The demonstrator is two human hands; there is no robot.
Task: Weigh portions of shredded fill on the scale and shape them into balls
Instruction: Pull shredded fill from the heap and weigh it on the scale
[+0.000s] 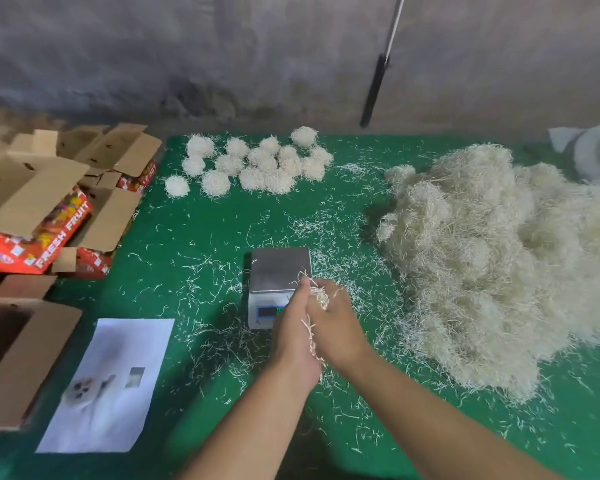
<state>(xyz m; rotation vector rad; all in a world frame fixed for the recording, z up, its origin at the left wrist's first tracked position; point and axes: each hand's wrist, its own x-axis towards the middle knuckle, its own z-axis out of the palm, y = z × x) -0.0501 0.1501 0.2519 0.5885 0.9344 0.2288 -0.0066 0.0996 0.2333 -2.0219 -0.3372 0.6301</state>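
Both hands meet just in front of the scale (280,271). The left hand (293,336) and right hand (336,323) press together around a wad of fill (319,297), fingers curled on it; most of the wad is hidden between the palms, with strands trailing down towards the wrists. The left hand covers part of the scale's display, whose digits are unreadable. A blurred printed sheet (111,382) lies left. Beyond it, red boxes (49,237) read "FRESH FRUIT". The loose heap (482,258) spreads right, cut off by the frame edge. Finished balls (253,164) cluster farthest back.
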